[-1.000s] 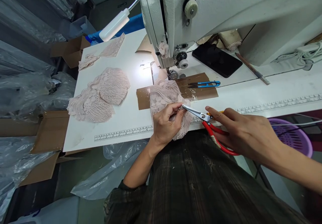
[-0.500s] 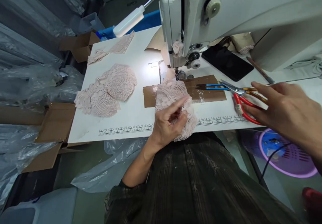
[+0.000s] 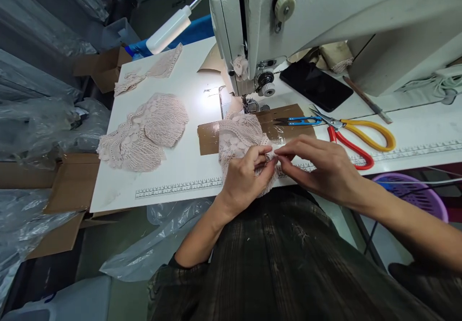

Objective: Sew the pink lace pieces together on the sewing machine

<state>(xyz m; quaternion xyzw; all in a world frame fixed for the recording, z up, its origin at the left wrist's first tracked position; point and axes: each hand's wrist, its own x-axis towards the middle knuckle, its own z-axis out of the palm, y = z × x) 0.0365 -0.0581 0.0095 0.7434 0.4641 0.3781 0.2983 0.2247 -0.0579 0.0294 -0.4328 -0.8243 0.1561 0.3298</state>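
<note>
While our left hand (image 3: 245, 181) and right hand (image 3: 325, 164) are pinching the lace piece (image 3: 238, 140) between thumbs and fingertips, it is lying just before the sewing machine (image 3: 317, 18). Scissors (image 3: 336, 123) are resting unheld on the machine's near right; more lace (image 3: 162, 119) is lying leftward. We are judging the pinched piece unfinished, the other undeterminable.

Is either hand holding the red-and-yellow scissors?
No, the scissors lie on the table, while the left hand and right hand are both at the lace.
</note>
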